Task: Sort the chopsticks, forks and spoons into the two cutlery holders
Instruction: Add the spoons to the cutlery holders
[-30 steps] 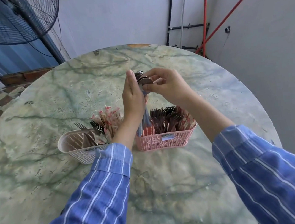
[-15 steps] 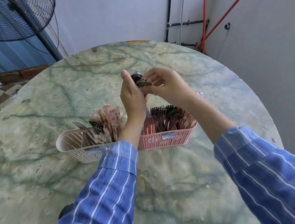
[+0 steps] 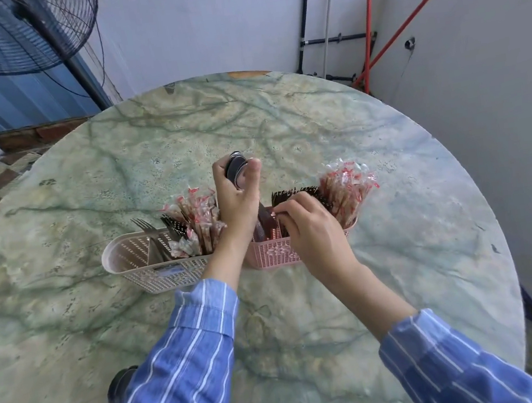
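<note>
Tabletop (image 3: 282, 125) carries the beige holder (image 3: 124, 255) and pink holder (image 3: 271, 254) side by side, midway between its left and right edges. Your left hand (image 3: 238, 201) stands upright, fingers wrapped round a bundle of spoons (image 3: 236, 168), bowls up, handles down in the pink holder, likely to seat them together. Your right hand (image 3: 311, 229) curls among the forks (image 3: 293, 193), probably clearing room; whether it pinches anything, you cannot tell.
</note>
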Demonstrator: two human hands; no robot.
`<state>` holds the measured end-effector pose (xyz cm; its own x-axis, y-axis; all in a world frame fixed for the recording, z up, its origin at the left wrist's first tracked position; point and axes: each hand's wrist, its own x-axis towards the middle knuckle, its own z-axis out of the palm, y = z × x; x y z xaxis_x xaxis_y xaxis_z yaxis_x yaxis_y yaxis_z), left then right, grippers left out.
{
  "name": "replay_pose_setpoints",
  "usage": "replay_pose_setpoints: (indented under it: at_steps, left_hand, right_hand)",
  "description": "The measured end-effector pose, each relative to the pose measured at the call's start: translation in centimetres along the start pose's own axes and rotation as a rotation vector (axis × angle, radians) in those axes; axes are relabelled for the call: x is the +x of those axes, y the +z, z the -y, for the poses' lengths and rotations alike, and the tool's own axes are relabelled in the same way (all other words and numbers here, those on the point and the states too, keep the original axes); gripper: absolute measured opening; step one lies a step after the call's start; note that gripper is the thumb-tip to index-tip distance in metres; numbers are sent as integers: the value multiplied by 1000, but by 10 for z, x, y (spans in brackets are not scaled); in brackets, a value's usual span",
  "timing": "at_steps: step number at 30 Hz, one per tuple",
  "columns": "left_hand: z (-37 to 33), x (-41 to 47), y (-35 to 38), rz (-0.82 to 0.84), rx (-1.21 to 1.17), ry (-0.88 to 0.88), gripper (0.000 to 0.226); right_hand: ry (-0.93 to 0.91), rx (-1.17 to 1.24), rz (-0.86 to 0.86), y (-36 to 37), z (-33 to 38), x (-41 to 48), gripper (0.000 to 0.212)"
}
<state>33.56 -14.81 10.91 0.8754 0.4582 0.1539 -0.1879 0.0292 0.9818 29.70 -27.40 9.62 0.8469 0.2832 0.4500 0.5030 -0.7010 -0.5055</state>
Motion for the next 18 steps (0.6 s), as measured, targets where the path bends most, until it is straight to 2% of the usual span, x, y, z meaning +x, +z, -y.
replay_pose_setpoints:
  at_steps: [3,7,9,13,15,18]
  left_hand:
    - [9,-1,-5,-13,107,68,44]
    - [17,-13,-12,138,163,77,12]
    - [19,-18,-15,214,244,97,13]
    - [24,-20,-21,265,389,161,19]
    - [25,-25,-25,283,436,204,20]
    - [27,-29,-29,327,484,231,23]
  right_hand:
    - [49,19,-64,-13,-6,-6,16]
    - [97,-54,-86,-22,-14,-16,17]
    - [128,-71,-99,-25,-17,-17,14]
    - [213,-110,-139,-33,-11,-14,9]
    - [164,-152,-199,-35,-3,-6,9]
    - [-50,-228,-198,-31,8,14,14]
